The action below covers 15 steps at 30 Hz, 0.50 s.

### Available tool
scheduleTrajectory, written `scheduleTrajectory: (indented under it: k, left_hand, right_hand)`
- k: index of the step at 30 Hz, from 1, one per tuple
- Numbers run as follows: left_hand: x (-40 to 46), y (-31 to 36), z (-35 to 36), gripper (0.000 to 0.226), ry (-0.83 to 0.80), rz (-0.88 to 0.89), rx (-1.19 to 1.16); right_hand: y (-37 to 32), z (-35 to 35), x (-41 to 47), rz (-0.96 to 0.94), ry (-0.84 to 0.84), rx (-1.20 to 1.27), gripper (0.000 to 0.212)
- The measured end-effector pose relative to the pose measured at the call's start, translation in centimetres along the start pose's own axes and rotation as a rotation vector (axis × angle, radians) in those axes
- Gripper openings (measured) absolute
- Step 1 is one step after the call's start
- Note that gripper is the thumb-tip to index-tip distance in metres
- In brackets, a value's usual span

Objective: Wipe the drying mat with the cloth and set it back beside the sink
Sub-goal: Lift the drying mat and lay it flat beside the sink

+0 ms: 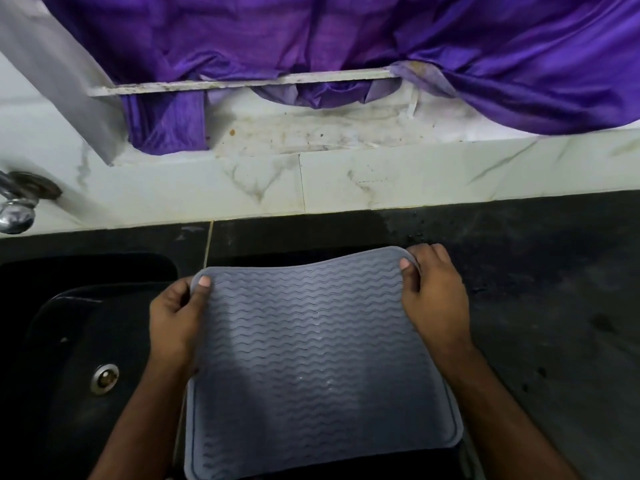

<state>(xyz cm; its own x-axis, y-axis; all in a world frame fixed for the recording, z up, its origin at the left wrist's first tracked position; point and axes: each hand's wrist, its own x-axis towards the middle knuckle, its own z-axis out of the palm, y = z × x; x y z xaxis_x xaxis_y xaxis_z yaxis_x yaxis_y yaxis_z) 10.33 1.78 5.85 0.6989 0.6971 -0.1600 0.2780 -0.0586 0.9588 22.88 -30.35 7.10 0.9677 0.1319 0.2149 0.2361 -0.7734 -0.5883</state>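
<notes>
Grey wave-ribbed drying mat point(311, 344) (far edge sagging), corners pinched by left hand point(176, 317), right hand point(433, 292)

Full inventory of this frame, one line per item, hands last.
drying mat: 1, grey with wavy ridges, held up over the counter edge next to the sink, far edge sagging
sink: 1, black, left of the mat
drain: 1, metal, in the sink bottom
tap: 1, chrome, on the wall at far left, partly cut off
counter: 1, dark stone, wet and speckled, right of the sink
wall tiles: white marbled, stained, behind the counter
curtain: 1, purple, hanging across the top
cloth for wiping: none visible
left hand: pinches the mat's far left corner
right hand: pinches the mat's far right corner
</notes>
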Motion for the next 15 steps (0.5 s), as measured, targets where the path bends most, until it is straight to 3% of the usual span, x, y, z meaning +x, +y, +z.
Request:
scheduleTrajectory:
  k: [6,11,15]
  left_hand:
    - [2.5,1.5,0.8,0.026,0.142,-0.018,-0.245]
    - [8.8,-0.3,2.5,0.017,0.074,-0.069,-0.102]
    - [12.8,-2.1,3.9,0.014,0.118,-0.149,-0.064]
  right_hand:
    - [-2.5,0.9,3.3,-0.038,0.132,0.037,0.018]
    - [-0.1,6.5,8.3,-0.021,-0.018,0.071,0.012]
    - [2.2,9.3,11.1,0.097,-0.026,0.066,0.012]
